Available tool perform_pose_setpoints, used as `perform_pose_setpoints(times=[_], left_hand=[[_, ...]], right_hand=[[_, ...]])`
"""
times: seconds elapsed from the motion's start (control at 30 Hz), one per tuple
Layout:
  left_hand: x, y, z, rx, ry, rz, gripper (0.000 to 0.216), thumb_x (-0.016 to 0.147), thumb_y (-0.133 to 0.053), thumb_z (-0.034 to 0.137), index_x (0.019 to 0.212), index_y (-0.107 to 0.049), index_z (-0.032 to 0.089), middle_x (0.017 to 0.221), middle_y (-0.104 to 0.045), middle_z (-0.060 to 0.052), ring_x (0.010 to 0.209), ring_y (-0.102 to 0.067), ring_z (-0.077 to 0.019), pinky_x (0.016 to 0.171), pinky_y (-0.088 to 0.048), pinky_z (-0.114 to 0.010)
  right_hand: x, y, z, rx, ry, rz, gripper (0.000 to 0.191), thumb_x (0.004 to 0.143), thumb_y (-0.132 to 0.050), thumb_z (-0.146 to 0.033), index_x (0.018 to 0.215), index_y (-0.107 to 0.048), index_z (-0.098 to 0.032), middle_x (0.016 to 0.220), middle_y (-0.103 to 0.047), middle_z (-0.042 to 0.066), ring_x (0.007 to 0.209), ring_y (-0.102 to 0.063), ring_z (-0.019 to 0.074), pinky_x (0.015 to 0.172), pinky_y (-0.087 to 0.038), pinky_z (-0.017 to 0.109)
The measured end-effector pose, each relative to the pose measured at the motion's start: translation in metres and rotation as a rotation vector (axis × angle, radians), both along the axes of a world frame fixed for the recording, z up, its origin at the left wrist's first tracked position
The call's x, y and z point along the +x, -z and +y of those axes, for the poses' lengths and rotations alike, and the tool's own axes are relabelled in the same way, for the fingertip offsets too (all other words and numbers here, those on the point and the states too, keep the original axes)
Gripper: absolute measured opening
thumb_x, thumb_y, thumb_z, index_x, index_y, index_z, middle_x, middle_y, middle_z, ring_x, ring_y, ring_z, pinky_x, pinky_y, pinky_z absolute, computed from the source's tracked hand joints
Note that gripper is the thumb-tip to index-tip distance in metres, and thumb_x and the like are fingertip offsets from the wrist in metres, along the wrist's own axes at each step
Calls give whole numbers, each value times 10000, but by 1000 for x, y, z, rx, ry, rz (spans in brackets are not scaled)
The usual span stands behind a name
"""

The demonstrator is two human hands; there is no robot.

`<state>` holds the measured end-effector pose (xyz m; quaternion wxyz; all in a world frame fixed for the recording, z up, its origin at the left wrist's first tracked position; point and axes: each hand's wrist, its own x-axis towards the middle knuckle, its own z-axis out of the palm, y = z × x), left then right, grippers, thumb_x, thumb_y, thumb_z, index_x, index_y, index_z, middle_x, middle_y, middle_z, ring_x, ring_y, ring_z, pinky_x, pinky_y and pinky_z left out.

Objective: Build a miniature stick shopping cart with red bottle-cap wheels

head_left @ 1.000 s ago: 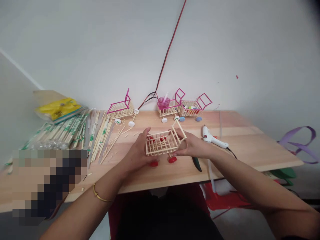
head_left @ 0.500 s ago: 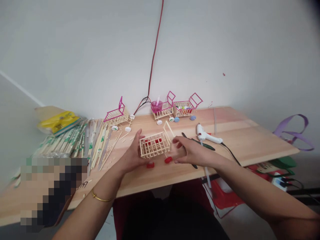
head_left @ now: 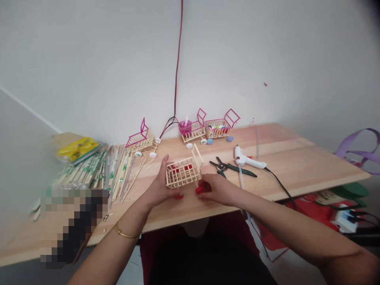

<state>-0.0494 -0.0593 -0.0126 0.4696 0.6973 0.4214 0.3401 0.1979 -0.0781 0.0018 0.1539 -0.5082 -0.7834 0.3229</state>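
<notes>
— Two hands at frame centre. We see the stick cart point(head_left: 184, 171) on the wooden table point(head_left: 297, 166), its long axis running left-right across the frame and climbing slightly to the right.

— Grip on it?

— We note the left hand point(head_left: 158, 186) cupped against the cart's left end, thumb raised along the side, fingers curled loosely beneath. The right hand point(head_left: 212, 188) sits at the lower right corner, fingertips pinched on the red cap wheel point(head_left: 200, 190).

— Which hand is nearer the wheel?

— Right, touching it; the left is at the opposite end. Pliers point(head_left: 225, 167) and glue gun point(head_left: 247, 160) lie further right in the frame, apart from both hands.
</notes>
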Motion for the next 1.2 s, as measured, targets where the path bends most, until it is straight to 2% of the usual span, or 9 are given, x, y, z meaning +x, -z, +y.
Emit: perform_pose_setpoints(times=[0.23, 0.43, 0.57, 0.73, 0.87, 1.0, 1.2], left_hand=[[-1, 2, 3, -20, 1, -26, 1305, 618, -828, 241, 1512, 123, 266, 1357, -450, -150, 1239, -526, -291, 1035, -428, -510], [3, -2, 0, -45, -31, -60, 1228, 666, -787, 220, 1510, 105, 241, 1264, -524, -130, 1091, -605, -253, 966, -478, -482], [3, -2, -1, -63, -45, -75, 1271, 632, -812, 188, 1515, 101, 249, 1271, -529, -122, 1132, -586, -263, 1006, -450, -488], [-5, 1, 4, -140, -43, -157, 1374, 552, -863, 144, 1521, 95, 317, 1362, -484, -142, 1252, -520, -311, 1056, -408, -512], [-12, 0, 7, -248, -21, -288, 1413, 515, -856, 82, 1514, 103, 360, 1458, -379, -182, 1299, -481, -338, 1036, -428, -516], [-15, -2, 8, -273, -1, -309, 1401, 524, -850, 79, 1514, 98, 370, 1486, -342, -189, 1302, -479, -336, 997, -468, -490], [-16, -4, 11, -233, 3, -218, 1356, 553, -849, 130, 1526, 76, 318, 1392, -480, -142, 1213, -551, -290, 987, -476, -432]], right_hand=[[-3, 3, -1, 32, -18, 7, 162, 726, -695, -298, 826, -627, -190, 757, -665, 33, 686, -602, 184, 609, -413, 277], [-3, -1, -3, -3, -19, 43, 165, 729, -707, -304, 821, -640, -184, 768, -664, 38, 693, -598, 180, 615, -422, 279], [4, 1, -2, -18, -19, 69, 204, 737, -710, -342, 842, -632, -185, 779, -662, 32, 702, -591, 175, 616, -420, 273], [7, 3, -1, -53, -32, 36, 193, 736, -708, -322, 861, -654, -184, 773, -653, 22, 696, -578, 159, 608, -399, 254], [3, 4, -2, -45, -30, 9, 163, 761, -680, -325, 839, -653, -185, 758, -647, 19, 682, -571, 153, 600, -388, 251], [-5, 4, -2, -47, -19, -3, 165, 780, -670, -349, 802, -645, -186, 739, -657, 17, 664, -574, 150, 590, -380, 249], [-21, -1, -2, -58, -31, -19, 135, 762, -696, -302, 767, -646, -176, 708, -667, 14, 649, -585, 148, 590, -379, 247]])
